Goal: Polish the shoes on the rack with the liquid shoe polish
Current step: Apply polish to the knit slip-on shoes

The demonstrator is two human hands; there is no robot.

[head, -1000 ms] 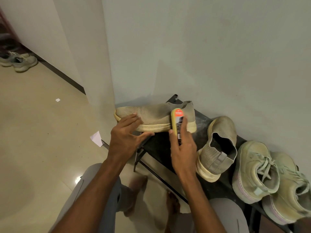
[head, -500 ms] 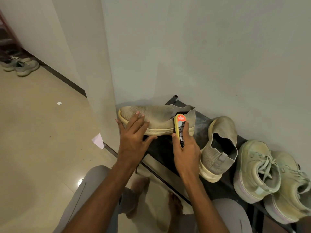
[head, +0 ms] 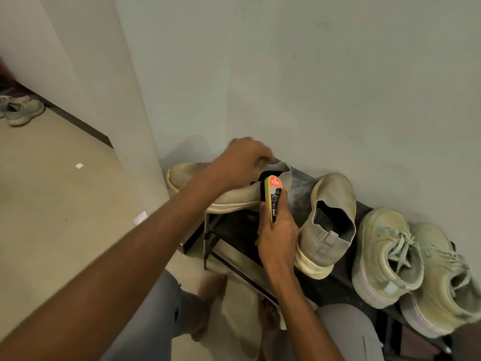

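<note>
head view | knit shoe [head: 234,195] lay on its side at the rack [head: 335,285] left end, long axis left-right, toe left | left hand [head: 242,162] curled over its collar, gripping | right hand [head: 279,235] gripped polish bottle [head: 273,198], tip at the heel, nearer

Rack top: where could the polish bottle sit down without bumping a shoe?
Bare patch on the rack below the knit shoe, left of the right hand. Rightwards it's crowded: the tipped shoe and laced pair sit close together.
</note>
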